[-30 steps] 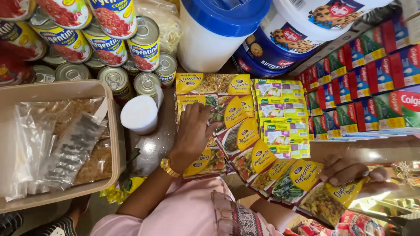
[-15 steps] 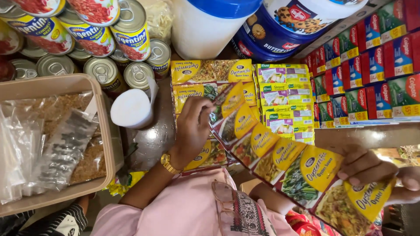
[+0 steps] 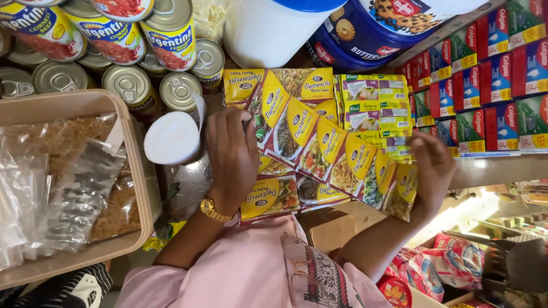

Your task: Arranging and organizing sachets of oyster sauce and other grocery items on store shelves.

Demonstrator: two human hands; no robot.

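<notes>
Shop shelves were packed tight, cans (image 3: 171,34) stacked up top and boxed goods (image 3: 496,85) off to one side. Left hand (image 3: 231,157) lay flat on the yellow sauce sachets (image 3: 308,142), fingers together pressing them down. Right hand (image 3: 431,171) pinched the strip's far end, fanned across the pile beside a white lid (image 3: 171,138).

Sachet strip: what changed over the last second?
The right hand came up from lower right and closer to the shelf, carrying the free end of the yellow sachet strip, which now lies in a diagonal fan across the stacked packets. The left hand stayed flat on the strip's upper end. Cans, white tub and tray unchanged.
</notes>
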